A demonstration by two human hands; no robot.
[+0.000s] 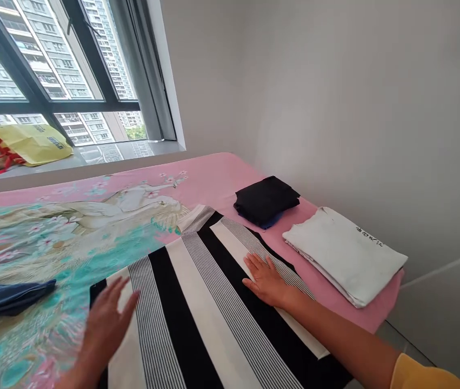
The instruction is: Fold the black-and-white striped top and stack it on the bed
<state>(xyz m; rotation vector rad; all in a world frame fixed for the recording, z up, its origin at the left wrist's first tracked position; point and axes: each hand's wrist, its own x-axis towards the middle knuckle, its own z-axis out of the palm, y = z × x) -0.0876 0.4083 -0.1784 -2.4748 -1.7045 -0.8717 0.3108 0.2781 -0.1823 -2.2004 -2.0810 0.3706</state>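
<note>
A black-and-white striped shirt (209,292) lies spread out on the bed, its collar (199,219) pointing away from me. My right hand (266,278) rests flat on the shirt's right side, fingers stretched out and nothing held. Over the shirt's left edge is my left hand (110,316), with its fingers apart and slightly blurred. Whether the left palm touches the cloth I cannot tell.
A folded black garment (266,199) and a folded white garment (345,254) lie along the bed's right side. Blue denim (8,297) sits at the left on the patterned bedsheet (71,259). A yellow bag (31,143) stands on the windowsill; a wall closes off the right.
</note>
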